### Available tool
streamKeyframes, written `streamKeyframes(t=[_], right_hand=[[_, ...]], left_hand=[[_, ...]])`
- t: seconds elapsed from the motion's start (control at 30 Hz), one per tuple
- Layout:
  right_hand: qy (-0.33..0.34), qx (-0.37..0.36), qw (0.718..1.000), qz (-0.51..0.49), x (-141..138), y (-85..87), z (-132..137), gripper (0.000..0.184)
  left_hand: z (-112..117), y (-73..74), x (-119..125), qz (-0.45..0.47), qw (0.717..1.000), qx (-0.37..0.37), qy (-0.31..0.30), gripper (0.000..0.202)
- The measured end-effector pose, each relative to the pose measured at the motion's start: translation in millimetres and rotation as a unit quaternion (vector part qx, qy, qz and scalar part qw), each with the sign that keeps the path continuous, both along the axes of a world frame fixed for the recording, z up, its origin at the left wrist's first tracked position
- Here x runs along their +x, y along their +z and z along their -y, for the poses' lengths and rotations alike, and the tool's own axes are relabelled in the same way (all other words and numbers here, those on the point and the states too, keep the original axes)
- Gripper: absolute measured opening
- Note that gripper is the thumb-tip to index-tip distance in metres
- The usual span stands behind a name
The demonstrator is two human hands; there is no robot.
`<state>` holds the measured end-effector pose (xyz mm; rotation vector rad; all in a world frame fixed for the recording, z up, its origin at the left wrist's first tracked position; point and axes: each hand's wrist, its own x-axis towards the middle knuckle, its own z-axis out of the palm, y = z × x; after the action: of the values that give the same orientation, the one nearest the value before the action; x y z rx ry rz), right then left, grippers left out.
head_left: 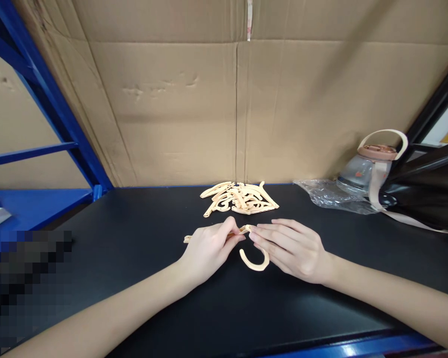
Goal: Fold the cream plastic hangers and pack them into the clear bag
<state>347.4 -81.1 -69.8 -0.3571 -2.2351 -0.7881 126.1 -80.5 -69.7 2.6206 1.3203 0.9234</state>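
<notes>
Both hands meet over a black tabletop (142, 278). My left hand (209, 248) is closed, pinching a thin beige plastic hanger piece (242, 230) whose end pokes out to the left. My right hand (289, 248) has its fingers curled onto the same piece, and its curved hook (254, 263) hangs down between the hands. A pile of several more beige hanger pieces (241, 198) lies just beyond the hands, near the cardboard.
A cardboard wall (224, 109) stands behind the table. At the right are a crumpled clear plastic bag (328, 196), a water bottle with a pink lid and strap (369, 166) and a black bag (429, 189). Blue shelving (45, 149) stands left.
</notes>
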Motion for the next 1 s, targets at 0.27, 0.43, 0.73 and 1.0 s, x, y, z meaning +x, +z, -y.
streamKeyframes(t=[0.27, 0.43, 0.73, 1.0], right_hand=[[0.034, -0.026, 0.999, 0.001, -3.2, 1.1, -0.2, 0.025], [0.046, -0.061, 0.997, 0.004, -1.4, 3.3, -1.1, 0.030], [0.086, -0.194, 0.977, -0.007, -1.0, 3.1, -3.4, 0.024], [0.082, -0.379, 0.919, -0.074, -0.6, 7.1, -8.0, 0.025]], left_hand=[[-1.1, -5.5, -2.9, -0.004, 1.000, 0.022, -0.015, 0.015], [-0.7, -5.5, -4.1, -0.016, 0.999, 0.029, -0.022, 0.017], [-1.0, -3.7, -5.9, -0.077, 0.993, 0.079, -0.042, 0.026], [-1.3, -3.5, -5.6, -0.083, 0.993, 0.077, -0.037, 0.025]])
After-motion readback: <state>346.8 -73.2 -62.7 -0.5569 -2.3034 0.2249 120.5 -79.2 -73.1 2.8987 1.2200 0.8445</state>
